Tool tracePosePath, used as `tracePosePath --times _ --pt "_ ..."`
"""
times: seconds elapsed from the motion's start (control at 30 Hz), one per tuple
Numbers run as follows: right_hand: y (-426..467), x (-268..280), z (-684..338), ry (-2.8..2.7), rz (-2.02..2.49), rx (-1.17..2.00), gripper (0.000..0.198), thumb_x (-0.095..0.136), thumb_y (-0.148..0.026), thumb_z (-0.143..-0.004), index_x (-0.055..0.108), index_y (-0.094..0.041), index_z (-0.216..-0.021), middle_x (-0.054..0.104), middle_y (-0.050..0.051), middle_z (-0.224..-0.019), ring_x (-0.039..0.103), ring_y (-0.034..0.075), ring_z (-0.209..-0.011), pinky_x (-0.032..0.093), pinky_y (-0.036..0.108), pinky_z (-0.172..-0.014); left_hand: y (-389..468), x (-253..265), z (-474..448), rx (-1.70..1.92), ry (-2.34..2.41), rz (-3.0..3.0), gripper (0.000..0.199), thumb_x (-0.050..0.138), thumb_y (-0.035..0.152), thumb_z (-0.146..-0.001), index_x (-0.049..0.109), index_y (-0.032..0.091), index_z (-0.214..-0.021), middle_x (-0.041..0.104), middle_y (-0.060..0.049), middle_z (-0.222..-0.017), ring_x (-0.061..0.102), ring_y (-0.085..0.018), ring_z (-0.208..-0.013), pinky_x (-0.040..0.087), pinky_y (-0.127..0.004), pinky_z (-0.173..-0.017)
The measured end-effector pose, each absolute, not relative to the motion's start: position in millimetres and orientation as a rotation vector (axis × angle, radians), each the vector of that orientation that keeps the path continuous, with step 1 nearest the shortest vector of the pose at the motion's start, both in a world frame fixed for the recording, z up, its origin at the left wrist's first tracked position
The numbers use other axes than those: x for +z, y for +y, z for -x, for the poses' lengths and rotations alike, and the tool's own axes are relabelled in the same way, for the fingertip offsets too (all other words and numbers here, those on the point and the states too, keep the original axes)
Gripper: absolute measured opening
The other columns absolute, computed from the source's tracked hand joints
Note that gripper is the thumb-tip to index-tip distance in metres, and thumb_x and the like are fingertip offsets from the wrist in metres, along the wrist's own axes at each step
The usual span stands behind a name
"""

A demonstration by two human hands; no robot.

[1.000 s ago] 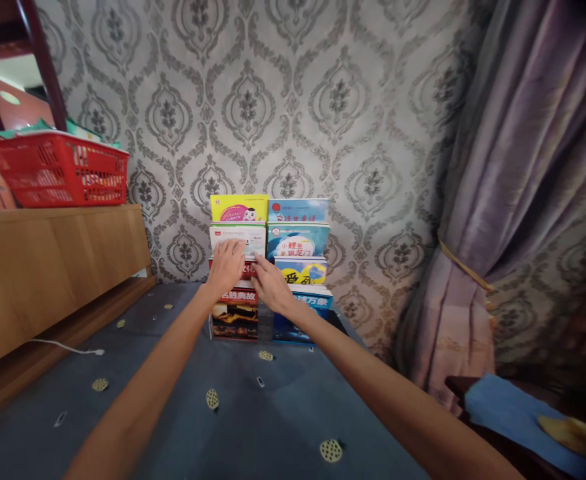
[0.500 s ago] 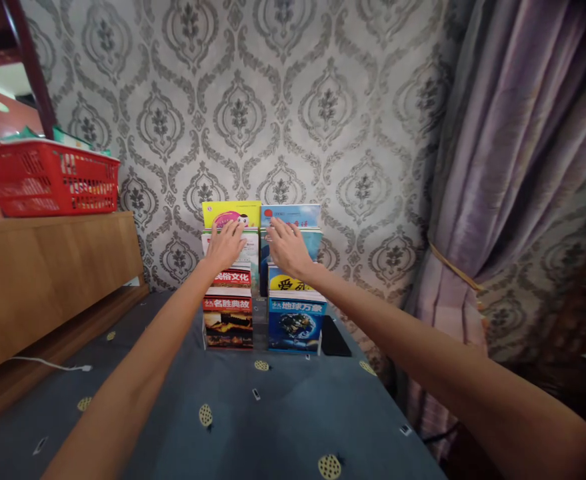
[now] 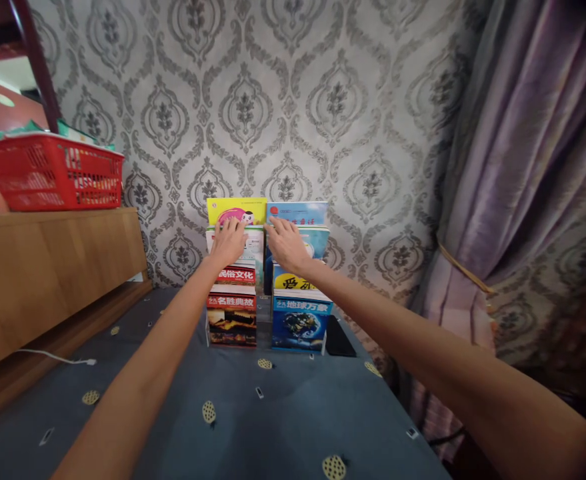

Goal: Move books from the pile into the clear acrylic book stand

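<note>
Books stand in two stepped columns, one on the left and one on the right. My left hand (image 3: pixel 229 244) rests at the top of a white-covered book (image 3: pixel 255 248), in front of a yellow book (image 3: pixel 257 208) at the back. Over the top edge of a teal book (image 3: pixel 319 241) lies my right hand (image 3: pixel 287 247), its fingers stretched out. A blue book (image 3: pixel 315 210) rises behind it. Lower in front are a red book (image 3: pixel 231 320) and a blue book with a globe (image 3: pixel 299 323). Both hands have fingers extended; neither visibly grips anything.
A dark flat object (image 3: pixel 340 339) lies right of the books on the grey patterned cloth (image 3: pixel 237 447). At left, a red basket (image 3: pixel 63 175) sits on a wooden headboard (image 3: pixel 57 267). A white cable (image 3: pixel 63 358) lies below it. A purple curtain (image 3: pixel 503 167) hangs at right.
The whole view has shifted slightly, so the books appear a little further right. Both hands stay at the book tops, and the right one uncovers more of the blue book's title.
</note>
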State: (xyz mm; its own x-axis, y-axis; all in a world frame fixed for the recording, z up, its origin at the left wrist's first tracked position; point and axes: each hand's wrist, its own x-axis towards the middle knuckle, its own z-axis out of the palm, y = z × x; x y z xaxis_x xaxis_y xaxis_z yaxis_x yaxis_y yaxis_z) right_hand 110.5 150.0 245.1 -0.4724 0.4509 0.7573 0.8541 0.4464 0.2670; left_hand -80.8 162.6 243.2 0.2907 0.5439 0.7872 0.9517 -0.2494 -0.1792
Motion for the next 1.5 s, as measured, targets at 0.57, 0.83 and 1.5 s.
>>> tracePosePath --times 0.57,0.83,1.5 --pt "154 244 -96 -2.132 1.051 -0.873 0.036 0.037 -0.009 -0.097 0.065 -0.013 -0.120 0.066 0.016 -0.124 0.049 0.031 -0.119 0.033 0.043 -0.102 169 241 91 -0.820 -1.280 2.024 0.043 0.037 0.026 -0.101 0.050 0.023 -0.141 0.061 -0.011 -0.139 0.051 -0.027 -0.132 0.027 -0.050 -0.117" --pt "159 246 -94 -2.134 1.081 -0.900 0.040 0.036 -0.011 -0.097 0.061 -0.008 -0.128 0.064 0.019 -0.127 0.049 0.033 -0.120 0.034 0.044 -0.102 167 243 95 -0.800 -1.276 2.052 0.045 0.038 0.023 -0.100 0.048 0.021 -0.144 0.060 -0.012 -0.139 0.052 -0.027 -0.131 0.028 -0.048 -0.116" --pt "136 218 -187 -2.021 1.172 -0.885 0.046 0.038 -0.013 -0.095 0.052 -0.008 -0.139 0.049 0.020 -0.152 0.041 0.032 -0.140 0.034 0.049 -0.110 155 246 75 -0.849 -1.334 2.022 0.042 0.036 0.031 -0.103 0.052 0.023 -0.141 0.061 -0.013 -0.138 0.053 -0.030 -0.129 0.027 -0.059 -0.116"
